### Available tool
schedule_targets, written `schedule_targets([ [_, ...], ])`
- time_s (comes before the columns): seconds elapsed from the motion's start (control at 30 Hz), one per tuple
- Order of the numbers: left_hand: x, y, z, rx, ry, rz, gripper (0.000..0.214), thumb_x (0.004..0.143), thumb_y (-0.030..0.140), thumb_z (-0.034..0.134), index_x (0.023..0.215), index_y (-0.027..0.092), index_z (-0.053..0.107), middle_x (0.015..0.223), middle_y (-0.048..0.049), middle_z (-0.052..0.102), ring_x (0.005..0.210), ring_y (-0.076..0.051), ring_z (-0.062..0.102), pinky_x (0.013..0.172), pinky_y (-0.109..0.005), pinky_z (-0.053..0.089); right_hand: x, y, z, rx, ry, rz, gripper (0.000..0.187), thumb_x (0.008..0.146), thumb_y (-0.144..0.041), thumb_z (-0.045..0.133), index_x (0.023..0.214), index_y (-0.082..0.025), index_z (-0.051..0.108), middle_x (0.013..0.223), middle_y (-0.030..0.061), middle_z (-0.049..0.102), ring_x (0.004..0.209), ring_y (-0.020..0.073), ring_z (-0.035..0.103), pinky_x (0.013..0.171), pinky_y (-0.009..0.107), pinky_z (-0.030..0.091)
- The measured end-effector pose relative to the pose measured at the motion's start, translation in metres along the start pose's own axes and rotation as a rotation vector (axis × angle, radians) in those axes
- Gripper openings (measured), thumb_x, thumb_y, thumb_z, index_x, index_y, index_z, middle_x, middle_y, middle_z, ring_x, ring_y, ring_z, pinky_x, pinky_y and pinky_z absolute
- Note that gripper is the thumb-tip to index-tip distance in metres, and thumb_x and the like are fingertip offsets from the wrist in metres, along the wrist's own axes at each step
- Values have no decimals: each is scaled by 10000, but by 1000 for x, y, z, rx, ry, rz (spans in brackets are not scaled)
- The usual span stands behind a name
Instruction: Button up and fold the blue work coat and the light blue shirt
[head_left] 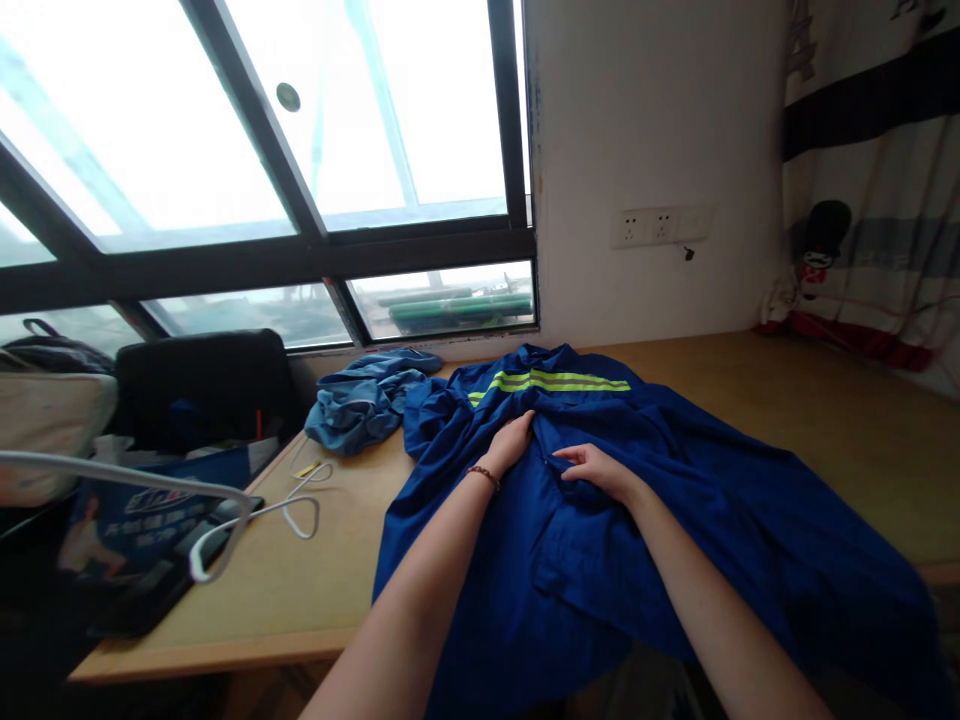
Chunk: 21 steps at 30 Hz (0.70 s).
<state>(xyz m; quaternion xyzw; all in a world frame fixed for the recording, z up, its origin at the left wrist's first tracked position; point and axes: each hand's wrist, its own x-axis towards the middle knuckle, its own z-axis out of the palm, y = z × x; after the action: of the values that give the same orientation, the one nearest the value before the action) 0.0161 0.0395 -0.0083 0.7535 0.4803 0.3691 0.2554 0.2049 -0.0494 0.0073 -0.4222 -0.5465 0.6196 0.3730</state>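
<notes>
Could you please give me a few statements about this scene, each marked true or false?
1. The left hand is on the dark blue garment. True.
2. A beaded bracelet is on the right wrist. False: the bracelet is on the left wrist.
3. The dark blue garment bears yellow-green striping. True.
4. The right hand is on the lighter blue cloth. False: the right hand is at the dark blue garment, and the lighter blue cloth lies beyond the left hand, near the window.
</notes>
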Motion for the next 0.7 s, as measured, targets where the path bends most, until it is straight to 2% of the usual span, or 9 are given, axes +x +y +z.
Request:
schedule_targets([
  [0.1, 1, 7, -4, -16, -19, 8, 418, 686, 109, 579, 1090, 215, 558, 991, -79, 647, 930, -219, 590, 869, -335, 407, -1, -4, -1, 53, -24, 76, 411, 547, -136, 635, 955, -168, 667, 819, 29, 688, 817, 188, 628, 768, 304, 481],
  [0.2, -6, 18, -5, -3, 74, -17, 410, 696, 71, 541, 1084, 203, 540, 921, -77, 645, 871, -203, 596, 811, -319, 426, -2, -9, -1, 194, -47, 123, 410, 587, -151, 573, 989, -161, 657, 759, 33, 688, 691, 173, 640, 687, 294, 500],
  [0.27, -20, 25, -3, 56, 118, -29, 350, 713, 99, 543, 1046, 205, 546, 847, -62, 635, 783, -193, 592, 753, -310, 431, -2, -11, -2, 279, 13, 91, 429, 598, -151, 547, 1016, -162, 645, 769, 37, 689, 679, 175, 642, 681, 296, 504],
  [0.37, -45, 32, 2, 157, 28, 15, 206, 688, 163, 605, 888, 212, 598, 809, -46, 607, 707, -181, 561, 676, -282, 415, -1, -14, -4, 340, 132, 57, 412, 621, -169, 508, 1009, -155, 646, 777, 48, 690, 691, 197, 647, 688, 322, 510],
  [0.47, -63, 34, 5, 193, -33, 69, 126, 690, 189, 609, 811, 220, 627, 816, -38, 582, 694, -165, 536, 633, -257, 390, 0, -14, -5, 366, 177, 64, 372, 640, -187, 496, 974, -149, 656, 765, 55, 690, 717, 214, 650, 702, 341, 512],
  [0.6, -66, 34, 3, 95, -50, 48, 154, 642, 183, 656, 789, 224, 636, 748, -8, 572, 643, -139, 515, 588, -234, 371, 1, -11, -1, 386, 187, 62, 295, 636, -190, 558, 905, -153, 674, 738, 51, 690, 708, 210, 649, 717, 326, 505],
  [0.7, -62, 33, 1, -29, -6, 5, 66, 645, 184, 653, 703, 201, 626, 689, -1, 592, 618, -130, 523, 590, -236, 384, 0, -9, 4, 336, 188, 36, 237, 628, -222, 629, 846, -150, 687, 743, 56, 691, 698, 203, 647, 714, 310, 501],
])
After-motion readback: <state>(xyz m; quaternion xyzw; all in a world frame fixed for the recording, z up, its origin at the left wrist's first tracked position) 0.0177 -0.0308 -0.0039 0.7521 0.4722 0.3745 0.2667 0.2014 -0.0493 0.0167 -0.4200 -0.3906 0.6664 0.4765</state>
